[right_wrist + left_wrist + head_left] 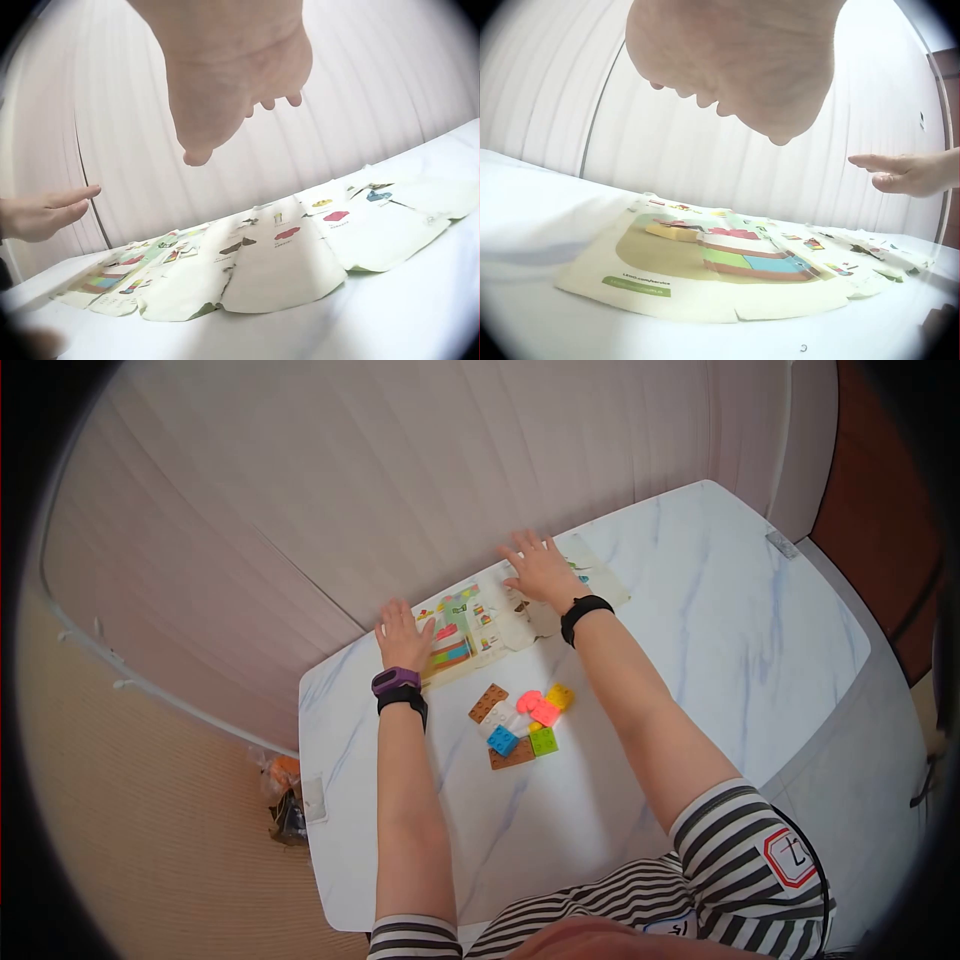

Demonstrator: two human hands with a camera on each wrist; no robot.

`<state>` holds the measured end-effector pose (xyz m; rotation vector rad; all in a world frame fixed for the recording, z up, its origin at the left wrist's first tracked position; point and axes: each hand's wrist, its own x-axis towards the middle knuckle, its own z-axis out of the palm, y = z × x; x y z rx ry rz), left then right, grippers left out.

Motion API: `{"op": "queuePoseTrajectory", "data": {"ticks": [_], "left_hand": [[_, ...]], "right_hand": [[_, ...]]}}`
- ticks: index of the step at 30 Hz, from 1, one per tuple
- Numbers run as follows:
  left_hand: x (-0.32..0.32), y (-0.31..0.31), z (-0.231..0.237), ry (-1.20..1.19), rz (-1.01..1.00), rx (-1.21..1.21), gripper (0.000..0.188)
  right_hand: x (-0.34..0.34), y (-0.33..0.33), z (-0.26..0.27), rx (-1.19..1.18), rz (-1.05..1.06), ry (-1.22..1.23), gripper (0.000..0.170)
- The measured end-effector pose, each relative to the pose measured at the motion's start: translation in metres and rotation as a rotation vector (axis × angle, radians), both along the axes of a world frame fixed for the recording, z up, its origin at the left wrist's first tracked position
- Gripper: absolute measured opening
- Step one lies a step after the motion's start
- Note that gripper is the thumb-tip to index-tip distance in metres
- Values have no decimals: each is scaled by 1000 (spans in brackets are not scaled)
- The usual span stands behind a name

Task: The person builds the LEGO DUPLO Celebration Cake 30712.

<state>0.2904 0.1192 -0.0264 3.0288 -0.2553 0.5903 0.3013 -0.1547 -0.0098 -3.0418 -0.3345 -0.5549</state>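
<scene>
A creased, folded-out instruction sheet [487,637] with printed brick pictures lies along the far edge of the table. Over its left end my left hand [402,638] reaches out with fingers straight, and the left wrist view shows that hand [735,67] raised above the paper. My right hand [542,574] is spread over the sheet's right part; in the right wrist view this hand [240,82] also hovers above the paper. Both hands hold nothing. Nearer to me sits a small group of toy bricks, among them a blue brick [503,740], a green brick [543,741] and a brown plate [488,702].
The white marbled table [720,630] stands against a pale panelled wall [400,470]. Pink bricks [544,712] and a yellow brick [561,696] lie in the same group. A bag with dark and orange contents [287,800] is on the floor at left.
</scene>
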Motion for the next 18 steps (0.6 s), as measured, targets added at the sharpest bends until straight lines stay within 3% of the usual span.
{"op": "queuePoseTrajectory", "data": {"ticks": [18], "left_hand": [[-14,9,12,-59,10,-47,67]], "right_hand": [[-7,5,-7,55,3,-88,65]]}}
